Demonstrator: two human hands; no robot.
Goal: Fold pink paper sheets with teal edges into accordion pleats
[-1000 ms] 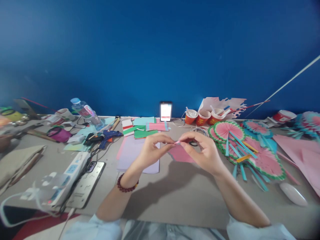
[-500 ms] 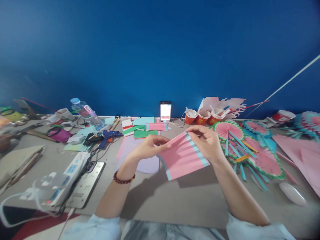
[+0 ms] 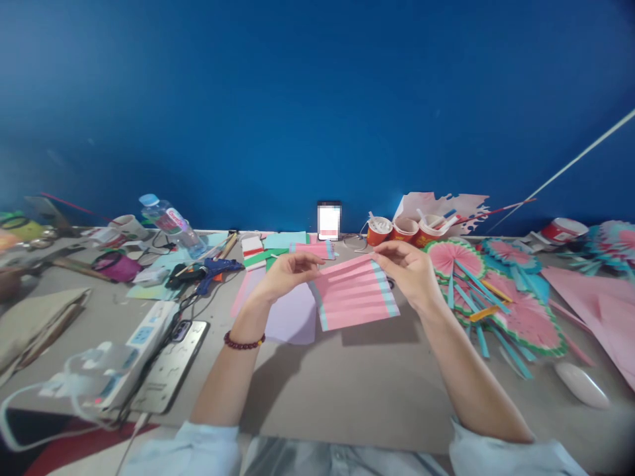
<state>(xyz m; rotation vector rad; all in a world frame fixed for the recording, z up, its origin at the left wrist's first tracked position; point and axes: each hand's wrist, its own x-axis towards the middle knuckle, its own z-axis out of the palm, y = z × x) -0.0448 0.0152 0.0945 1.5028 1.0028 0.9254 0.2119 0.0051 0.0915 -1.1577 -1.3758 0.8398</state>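
A creased sheet of pink paper (image 3: pixel 354 294) with light blue strips along two edges hangs above the table between my hands. My left hand (image 3: pixel 292 274) pinches its upper left corner. At the upper right corner, my right hand (image 3: pixel 404 268) grips the sheet between thumb and fingers. Beyond it on the table lies a smaller pleated pink and blue paper (image 3: pixel 311 250), beside green paper (image 3: pixel 278 254). Lilac paper (image 3: pixel 292 317) lies under and near my left hand. To the right of my right hand are round watermelon-patterned paper fans (image 3: pixel 528 317) with blue strips.
A power strip (image 3: pixel 141 344) and a phone (image 3: pixel 171 367) occupy the left front, with a blue glue gun (image 3: pixel 215 271) behind. A bottle (image 3: pixel 173 225) leans at the back left. Red paper cups (image 3: pixel 380 231) stand against the blue wall. A white computer mouse (image 3: pixel 580 385) rests at right.
The pink sheet has swung up and slightly left, its lower edge now nearly level and its folds more visible. My left hand has shifted up and left; my right hand has barely moved.
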